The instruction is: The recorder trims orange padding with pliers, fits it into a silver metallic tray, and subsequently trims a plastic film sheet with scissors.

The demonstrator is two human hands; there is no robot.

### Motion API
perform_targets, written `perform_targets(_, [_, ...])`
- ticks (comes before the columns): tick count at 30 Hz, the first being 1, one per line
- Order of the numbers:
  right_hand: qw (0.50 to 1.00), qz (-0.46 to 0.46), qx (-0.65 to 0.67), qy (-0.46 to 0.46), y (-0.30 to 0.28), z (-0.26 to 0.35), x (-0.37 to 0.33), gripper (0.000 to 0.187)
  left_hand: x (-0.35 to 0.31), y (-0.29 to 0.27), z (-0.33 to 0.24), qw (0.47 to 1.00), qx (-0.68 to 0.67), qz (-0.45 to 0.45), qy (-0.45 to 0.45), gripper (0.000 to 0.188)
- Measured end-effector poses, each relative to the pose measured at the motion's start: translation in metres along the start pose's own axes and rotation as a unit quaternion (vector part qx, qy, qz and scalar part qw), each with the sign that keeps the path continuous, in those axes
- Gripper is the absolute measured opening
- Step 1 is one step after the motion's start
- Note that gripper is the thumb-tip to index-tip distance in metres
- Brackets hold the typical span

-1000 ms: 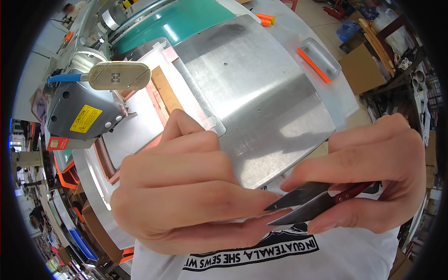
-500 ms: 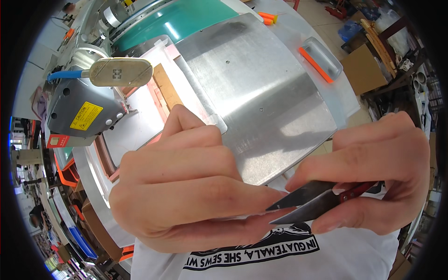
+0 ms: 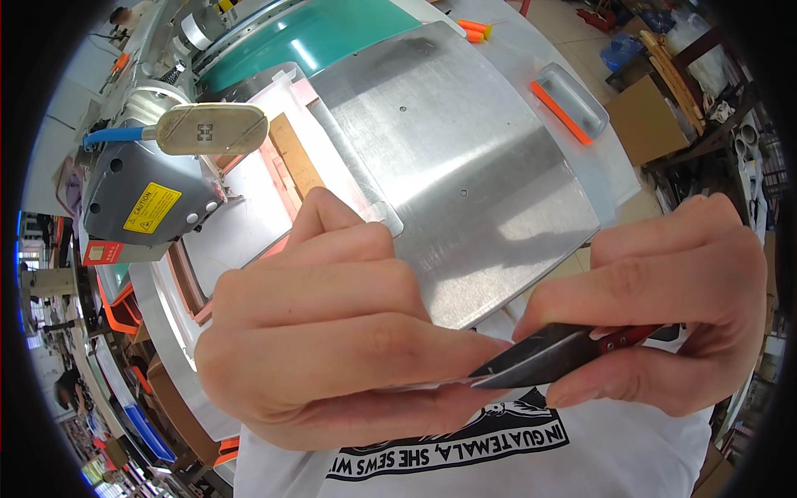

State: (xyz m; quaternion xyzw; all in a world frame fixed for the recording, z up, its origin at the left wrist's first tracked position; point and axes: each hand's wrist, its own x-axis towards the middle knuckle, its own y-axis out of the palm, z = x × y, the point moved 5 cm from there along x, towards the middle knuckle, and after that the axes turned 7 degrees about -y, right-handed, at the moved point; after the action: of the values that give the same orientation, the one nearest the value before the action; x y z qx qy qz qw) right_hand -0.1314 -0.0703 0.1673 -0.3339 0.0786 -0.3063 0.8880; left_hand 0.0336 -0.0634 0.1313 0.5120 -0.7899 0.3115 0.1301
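My right hand (image 3: 664, 290) grips a pair of thread snips (image 3: 548, 355) with dark pointed blades and a red handle, partly covered by the fingers. The two blades lie nearly together, their tips at the fingertips of my left hand (image 3: 324, 332). My left hand is closed, thumb and forefinger pressed together. Whatever sits in that pinch is hidden apart from a thin pale sliver along the thumb. Both hands are held in front of the printed white shirt (image 3: 614, 440) that I wear.
A metal plate (image 3: 465, 158) covers the bench ahead. To the left stand a grey machine head (image 3: 137, 187) and a pink-edged frame (image 3: 195, 286). A clear tray with an orange edge (image 3: 573, 100) lies at the far right, near a cardboard box (image 3: 647, 120).
The snips' blades have closed from a visible gap to almost together, and their tips sit slightly higher and further left. My left hand stays in place.
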Motion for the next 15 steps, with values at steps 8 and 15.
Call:
perform_targets(8, [1.000,-0.011,-0.018,0.015,-0.011,-0.007,-0.006,0.023,-0.003,0.005,0.000,0.998,0.012,-0.059,0.007,0.034])
perform_targets(15, [0.997,-0.025,0.066,0.043,0.001,-0.008,0.000,0.019,0.001,0.002,-0.001,0.999,0.021,0.020,-0.025,0.029])
